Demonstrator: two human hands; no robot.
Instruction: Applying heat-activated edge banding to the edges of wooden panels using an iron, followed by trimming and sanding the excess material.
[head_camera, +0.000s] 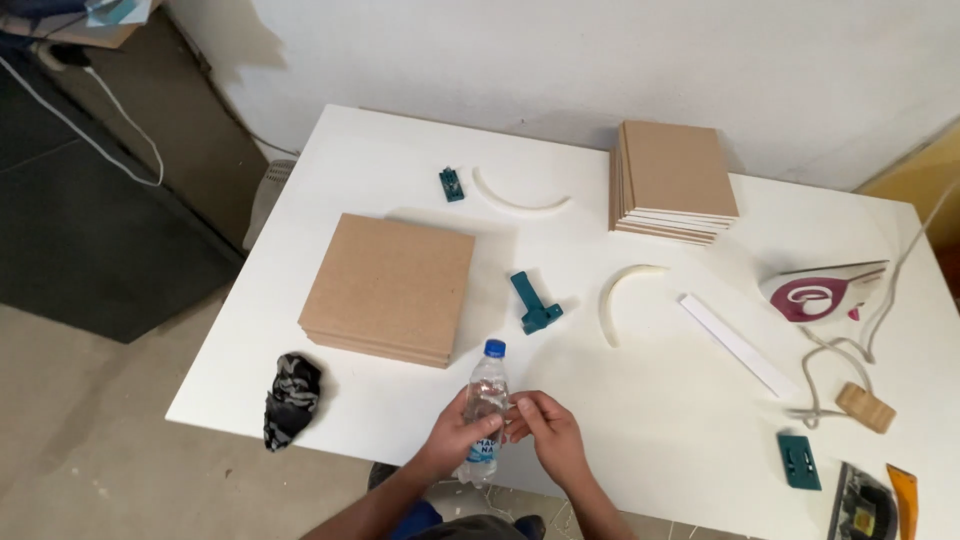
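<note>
We see a white table (640, 400) against a scuffed white wall (560, 60). Bare concrete floor (90, 440) left of and below the grip. Dark cabinet (90, 230) far upper left, white cable (130, 130) hanging over it. Even, soft light.

Your bottle (486, 410), low in the frame's centre, is clear with a blue cap (494, 348) and a white label with blue marks. The table (620, 400) under it is white. Left of centre you see a plain tan-brown stack (390, 288), and a second stack (671, 181) at upper centre shows tan faces with pale edges. The rag (290, 398) at lower left is mottled black and grey. Three clamps, at (535, 303), (452, 184) and (799, 460), are teal. Both arcs (521, 198) (624, 298) and the strip (738, 343) are cream-white. At the right, your iron (825, 291) is white with a magenta swirl pattern. The block (866, 407) near it is light wood, and the tool (903, 496) at lower right is orange.
</note>
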